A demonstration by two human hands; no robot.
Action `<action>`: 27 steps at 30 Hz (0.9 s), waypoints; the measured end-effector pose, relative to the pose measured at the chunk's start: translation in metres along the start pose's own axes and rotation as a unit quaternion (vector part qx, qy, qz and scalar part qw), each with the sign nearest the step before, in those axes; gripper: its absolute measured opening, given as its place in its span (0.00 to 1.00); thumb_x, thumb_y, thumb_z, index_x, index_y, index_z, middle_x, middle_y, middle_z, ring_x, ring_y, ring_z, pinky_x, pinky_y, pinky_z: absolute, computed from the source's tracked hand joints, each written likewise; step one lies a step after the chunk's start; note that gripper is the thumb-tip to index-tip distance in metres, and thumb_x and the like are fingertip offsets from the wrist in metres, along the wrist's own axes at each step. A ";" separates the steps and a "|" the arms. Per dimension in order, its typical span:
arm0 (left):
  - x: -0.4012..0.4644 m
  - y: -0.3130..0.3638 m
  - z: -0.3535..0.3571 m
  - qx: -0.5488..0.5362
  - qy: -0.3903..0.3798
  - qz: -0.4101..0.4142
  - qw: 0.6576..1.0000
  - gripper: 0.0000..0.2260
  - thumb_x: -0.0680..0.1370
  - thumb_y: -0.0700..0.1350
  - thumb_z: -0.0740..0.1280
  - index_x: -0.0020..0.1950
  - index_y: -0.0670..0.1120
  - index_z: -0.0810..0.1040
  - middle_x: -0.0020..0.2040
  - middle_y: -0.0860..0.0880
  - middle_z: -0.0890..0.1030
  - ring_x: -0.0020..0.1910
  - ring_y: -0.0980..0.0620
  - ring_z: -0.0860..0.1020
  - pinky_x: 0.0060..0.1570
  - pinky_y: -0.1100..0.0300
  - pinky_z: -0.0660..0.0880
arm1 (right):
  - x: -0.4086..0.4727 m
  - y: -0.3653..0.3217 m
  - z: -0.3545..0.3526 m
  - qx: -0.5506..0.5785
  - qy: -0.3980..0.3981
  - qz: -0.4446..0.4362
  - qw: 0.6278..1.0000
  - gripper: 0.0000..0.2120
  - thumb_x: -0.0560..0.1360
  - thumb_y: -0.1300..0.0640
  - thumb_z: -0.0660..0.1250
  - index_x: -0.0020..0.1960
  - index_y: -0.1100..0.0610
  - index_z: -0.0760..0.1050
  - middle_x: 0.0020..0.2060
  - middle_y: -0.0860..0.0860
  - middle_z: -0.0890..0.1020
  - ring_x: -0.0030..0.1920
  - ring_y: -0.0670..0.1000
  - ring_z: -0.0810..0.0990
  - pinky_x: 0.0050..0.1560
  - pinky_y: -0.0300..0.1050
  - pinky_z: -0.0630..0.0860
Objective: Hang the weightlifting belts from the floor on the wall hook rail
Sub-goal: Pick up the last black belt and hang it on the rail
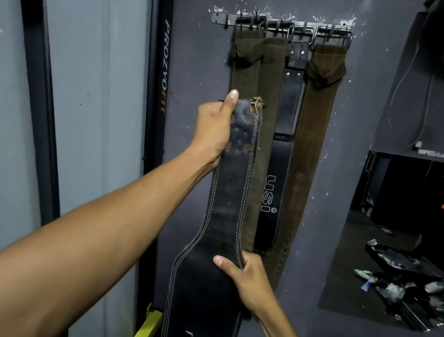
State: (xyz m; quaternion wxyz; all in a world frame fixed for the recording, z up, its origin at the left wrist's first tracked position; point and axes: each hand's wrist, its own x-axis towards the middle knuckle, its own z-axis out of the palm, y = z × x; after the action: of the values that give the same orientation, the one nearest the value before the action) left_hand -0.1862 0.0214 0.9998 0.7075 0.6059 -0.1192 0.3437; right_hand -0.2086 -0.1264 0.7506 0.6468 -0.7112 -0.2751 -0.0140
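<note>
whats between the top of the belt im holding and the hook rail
In the head view, only the brown belts already hanging from the hook rail; the held black belt tops out below it.

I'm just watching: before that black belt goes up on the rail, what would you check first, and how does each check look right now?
1. Left hand has a firm grip on the top end of the black belt: ok.
2. Right hand steadies the belt's wide part: ok.
3. Belt's top end is level with the hook rail: not ok, it is well below.
4. A free hook is left on the rail: cannot tell; the left end looks bare, but the hooks are too small to see clearly.
5. Buckle ready to catch a hook: cannot tell, mostly hidden by the hand.
6. Hanging belts, such as the brown belt, are clear of the path: not ok, the black belt overlaps them.
</note>
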 end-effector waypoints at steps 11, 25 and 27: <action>0.011 -0.019 -0.012 0.033 0.017 -0.004 0.999 0.18 0.83 0.55 0.67 0.42 0.41 0.79 0.35 0.41 0.77 0.35 0.46 0.76 0.38 0.54 0.74 | -0.012 0.040 0.001 0.039 -0.004 0.069 0.997 0.22 0.77 0.54 0.76 0.69 0.55 0.79 0.63 0.50 0.86 0.67 0.51 0.82 0.71 0.50 0.76; 0.013 -0.075 0.033 0.387 -0.084 0.059 0.916 0.25 0.87 0.55 0.51 0.56 0.39 0.81 0.55 0.38 0.85 0.55 0.39 0.82 0.55 0.49 0.78 | 0.160 -0.102 -0.062 -0.159 0.302 -0.153 0.927 0.11 0.86 0.44 0.59 0.54 0.49 0.75 0.42 0.46 0.84 0.41 0.46 0.84 0.37 0.41 0.77; 0.022 -0.079 0.036 0.395 -0.095 0.070 0.911 0.24 0.87 0.55 0.52 0.58 0.39 0.80 0.58 0.38 0.84 0.59 0.38 0.82 0.58 0.48 0.77 | 0.174 -0.097 -0.066 -0.149 0.323 -0.182 0.916 0.10 0.86 0.46 0.58 0.57 0.49 0.76 0.42 0.43 0.83 0.40 0.44 0.82 0.33 0.35 0.72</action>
State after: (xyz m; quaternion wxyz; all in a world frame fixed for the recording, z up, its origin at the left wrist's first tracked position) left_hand -0.1108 -0.0070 0.9600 0.3702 0.8554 -0.0824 0.3526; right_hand -0.0784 -0.1209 0.9154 0.5731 -0.6935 -0.1706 -0.4019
